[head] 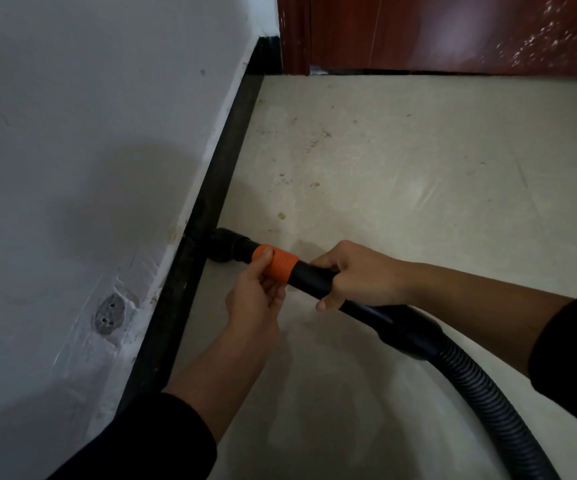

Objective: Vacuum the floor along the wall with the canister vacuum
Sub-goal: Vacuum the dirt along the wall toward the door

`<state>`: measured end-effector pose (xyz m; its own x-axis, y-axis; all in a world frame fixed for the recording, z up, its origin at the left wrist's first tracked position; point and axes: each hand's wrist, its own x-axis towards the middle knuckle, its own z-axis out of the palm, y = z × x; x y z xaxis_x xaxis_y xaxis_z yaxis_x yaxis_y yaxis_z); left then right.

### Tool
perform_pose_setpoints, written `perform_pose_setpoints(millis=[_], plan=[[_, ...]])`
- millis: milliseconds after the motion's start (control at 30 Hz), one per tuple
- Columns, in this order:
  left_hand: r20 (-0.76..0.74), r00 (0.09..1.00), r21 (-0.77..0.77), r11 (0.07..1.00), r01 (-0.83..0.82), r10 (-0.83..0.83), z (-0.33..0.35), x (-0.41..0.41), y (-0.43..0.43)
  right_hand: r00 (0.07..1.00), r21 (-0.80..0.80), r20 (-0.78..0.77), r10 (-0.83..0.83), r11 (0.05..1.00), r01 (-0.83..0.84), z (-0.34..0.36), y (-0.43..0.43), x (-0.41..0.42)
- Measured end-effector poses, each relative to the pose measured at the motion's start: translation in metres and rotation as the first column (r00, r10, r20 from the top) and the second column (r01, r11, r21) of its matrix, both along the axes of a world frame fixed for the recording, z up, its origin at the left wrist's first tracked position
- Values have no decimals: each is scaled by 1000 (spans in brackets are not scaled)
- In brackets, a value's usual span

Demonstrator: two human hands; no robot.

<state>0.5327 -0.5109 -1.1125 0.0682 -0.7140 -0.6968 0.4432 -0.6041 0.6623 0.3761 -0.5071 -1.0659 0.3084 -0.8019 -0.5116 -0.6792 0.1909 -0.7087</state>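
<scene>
the black plastic vacuum nozzle (226,244) is set on the pale dusty floor (401,161), touching the black baseboard (224,161) under the white wall (89,133). the orange ribbed collar (276,263) is pinched by the left hand (256,296). the black rigid wand (311,278) is gripped by the right hand (356,275), fingers curled round it. the black ribbed hose (488,400) is trailed toward the lower right.

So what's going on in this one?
A person is cleaning along the wall. The left hand holds the orange collar, and the right hand grips the black tube just behind it. The nozzle sits at the foot of the black baseboard. The ribbed hose trails off to the lower right. Dirt specks lie on the floor ahead, towards the door.
</scene>
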Motion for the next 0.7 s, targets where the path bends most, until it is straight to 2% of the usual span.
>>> perform_pose_setpoints(millis=[233, 400, 700], plan=[[12, 1000, 32, 999, -12, 12, 1, 1, 14, 1000, 26, 2, 18, 1000, -18, 2, 9, -1], [-1, 1000, 33, 999, -19, 19, 2, -2, 12, 998, -24, -49, 51, 998, -52, 7, 10, -3], [-67, 998, 11, 1000, 19, -18, 10, -27, 4, 994, -55, -104, -14, 998, 8, 15, 13, -22]])
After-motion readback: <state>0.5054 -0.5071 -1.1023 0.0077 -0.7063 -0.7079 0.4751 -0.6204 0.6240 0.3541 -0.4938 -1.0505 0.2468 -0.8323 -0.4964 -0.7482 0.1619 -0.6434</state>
